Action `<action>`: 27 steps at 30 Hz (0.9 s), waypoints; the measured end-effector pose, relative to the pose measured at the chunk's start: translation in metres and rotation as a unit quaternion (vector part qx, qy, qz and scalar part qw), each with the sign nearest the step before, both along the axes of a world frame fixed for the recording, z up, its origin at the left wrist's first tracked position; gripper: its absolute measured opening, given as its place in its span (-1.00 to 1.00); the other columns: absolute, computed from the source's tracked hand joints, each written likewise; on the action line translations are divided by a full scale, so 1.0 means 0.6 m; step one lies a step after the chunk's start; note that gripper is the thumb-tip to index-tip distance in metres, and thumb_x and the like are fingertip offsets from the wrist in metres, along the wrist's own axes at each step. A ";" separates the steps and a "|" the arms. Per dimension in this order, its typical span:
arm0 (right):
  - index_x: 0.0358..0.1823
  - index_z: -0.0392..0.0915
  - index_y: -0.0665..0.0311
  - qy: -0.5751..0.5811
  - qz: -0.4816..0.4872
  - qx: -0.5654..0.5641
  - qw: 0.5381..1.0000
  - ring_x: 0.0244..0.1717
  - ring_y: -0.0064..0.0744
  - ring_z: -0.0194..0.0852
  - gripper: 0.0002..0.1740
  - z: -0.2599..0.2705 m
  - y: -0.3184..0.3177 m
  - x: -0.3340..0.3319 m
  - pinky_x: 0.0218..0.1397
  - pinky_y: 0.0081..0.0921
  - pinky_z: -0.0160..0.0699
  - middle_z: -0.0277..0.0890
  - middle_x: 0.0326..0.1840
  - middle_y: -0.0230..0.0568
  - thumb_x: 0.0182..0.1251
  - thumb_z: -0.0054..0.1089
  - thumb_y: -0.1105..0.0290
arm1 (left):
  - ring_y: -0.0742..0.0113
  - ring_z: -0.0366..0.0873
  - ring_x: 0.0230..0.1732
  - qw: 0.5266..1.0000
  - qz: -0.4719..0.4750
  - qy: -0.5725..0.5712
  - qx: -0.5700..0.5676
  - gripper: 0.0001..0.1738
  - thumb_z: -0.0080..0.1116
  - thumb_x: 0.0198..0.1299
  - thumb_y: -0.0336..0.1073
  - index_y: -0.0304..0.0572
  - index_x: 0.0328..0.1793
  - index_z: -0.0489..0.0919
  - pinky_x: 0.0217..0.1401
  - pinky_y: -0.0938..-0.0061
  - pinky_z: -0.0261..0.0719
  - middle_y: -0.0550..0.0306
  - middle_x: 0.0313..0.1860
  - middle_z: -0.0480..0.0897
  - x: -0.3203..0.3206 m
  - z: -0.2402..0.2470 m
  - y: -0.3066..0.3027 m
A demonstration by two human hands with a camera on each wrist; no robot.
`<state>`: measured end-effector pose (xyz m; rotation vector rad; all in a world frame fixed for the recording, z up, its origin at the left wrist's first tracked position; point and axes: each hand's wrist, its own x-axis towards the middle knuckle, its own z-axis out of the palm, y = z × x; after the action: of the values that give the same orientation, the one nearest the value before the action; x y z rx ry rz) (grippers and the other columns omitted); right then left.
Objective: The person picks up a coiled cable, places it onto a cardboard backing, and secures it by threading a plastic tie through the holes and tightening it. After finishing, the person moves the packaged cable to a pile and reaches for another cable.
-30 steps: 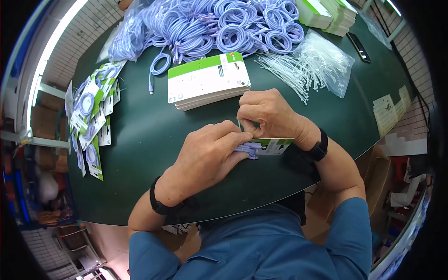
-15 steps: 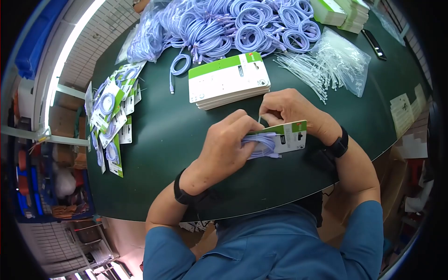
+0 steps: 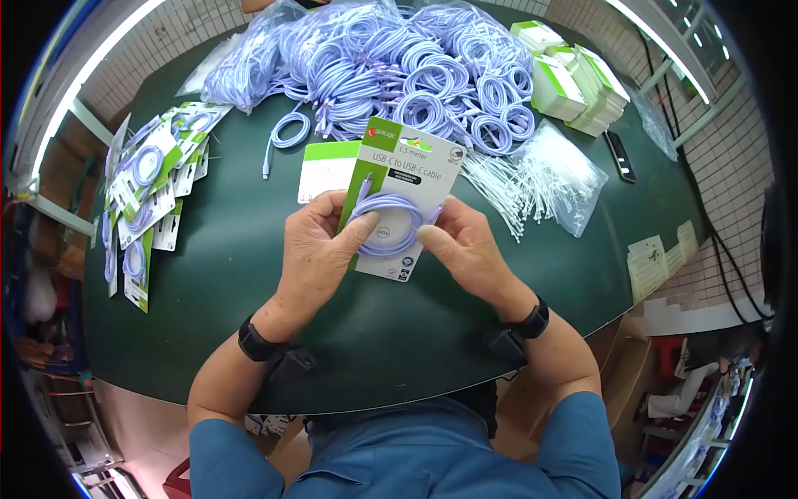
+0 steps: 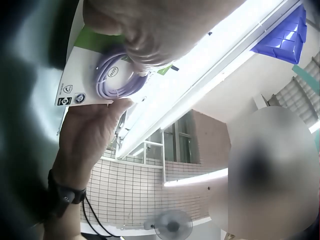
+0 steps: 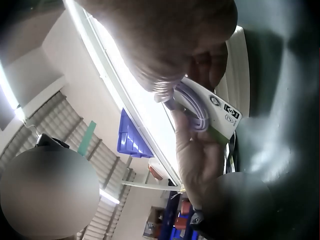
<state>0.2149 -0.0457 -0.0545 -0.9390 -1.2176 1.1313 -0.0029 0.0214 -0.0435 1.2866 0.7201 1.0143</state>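
Observation:
A white and green backing card (image 3: 410, 179) with a coiled purple USB cable (image 3: 389, 223) tied to its face is held up above the dark green table (image 3: 249, 241), tilted toward the head camera. My left hand (image 3: 320, 241) grips the card's left edge, thumb on the coil. My right hand (image 3: 455, 239) holds the right edge, thumb on the cable. The left wrist view shows the card (image 4: 82, 75), the coil (image 4: 117, 77) and both hands from below. In the right wrist view the carded cable (image 5: 200, 110) is seen edge-on between the fingers.
A stack of blank cards (image 3: 326, 170) lies behind the held one. A big heap of coiled purple cables (image 3: 399, 62) fills the far table. A clear bag of white ties (image 3: 549, 170) lies right, more card stacks (image 3: 573, 79) far right, finished carded cables (image 3: 141, 195) at left.
The card with its cable lay face down near the table's front edge under both hands; it has been lifted, turned face up and raised toward the camera.

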 end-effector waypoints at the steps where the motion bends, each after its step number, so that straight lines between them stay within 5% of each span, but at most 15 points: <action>1: 0.23 0.65 0.46 -0.011 0.001 -0.009 1.000 0.01 -0.54 0.67 -0.57 0.000 -0.001 -0.002 0.11 -0.52 0.68 0.75 0.05 -0.21 0.66 0.29 0.19 | 0.48 0.74 -0.06 1.000 -0.016 -0.013 -0.012 -0.69 0.37 0.44 -0.45 -0.45 0.23 0.68 0.09 0.52 0.74 0.03 0.02 0.81 0.000 -0.004 -0.001; 8: 0.29 0.65 0.46 -0.009 0.042 -0.066 0.997 0.07 -0.47 0.71 -0.50 -0.001 -0.001 0.025 0.21 -0.45 0.69 0.78 0.08 -0.17 0.56 0.42 0.18 | 0.50 0.71 -0.01 0.990 -0.069 -0.083 -0.091 -0.68 0.35 0.52 -0.29 -0.37 0.24 0.69 0.12 0.49 0.71 0.09 0.05 0.80 0.004 -0.019 -0.011; 15: 0.19 0.72 0.32 0.081 0.130 -0.194 0.969 -0.14 -0.65 0.66 -0.59 -0.010 0.009 0.056 -0.07 -0.62 0.61 0.78 -0.03 -0.36 0.47 0.50 0.21 | 0.50 0.67 0.01 0.978 -0.081 -0.115 -0.155 -0.70 0.35 0.53 -0.27 -0.31 0.23 0.69 0.21 0.47 0.66 0.14 0.06 0.77 0.018 -0.047 -0.032; 20: 0.17 0.73 0.29 0.043 0.118 -0.177 0.976 -0.22 -0.73 0.59 -0.60 -0.007 0.006 0.051 -0.19 -0.68 0.51 0.76 -0.08 -0.41 0.50 0.48 0.16 | 0.50 0.67 0.00 0.984 -0.085 -0.100 -0.118 -0.70 0.35 0.53 -0.28 -0.31 0.23 0.68 0.21 0.47 0.66 0.15 0.05 0.77 0.018 -0.046 -0.029; 27: 0.13 0.76 0.38 -0.002 0.051 -0.118 0.992 -0.13 -0.63 0.68 -0.60 0.002 0.001 0.037 -0.10 -0.57 0.66 0.79 -0.05 -0.30 0.63 0.34 0.14 | 0.50 0.69 0.00 0.991 -0.069 -0.082 -0.086 -0.67 0.37 0.52 -0.24 -0.31 0.23 0.68 0.15 0.49 0.68 0.13 0.06 0.78 0.019 -0.046 -0.027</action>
<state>0.2373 -0.0451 -0.0536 -1.0663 -1.1631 1.3782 0.0083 0.0053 -0.0714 1.0761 0.5719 0.9134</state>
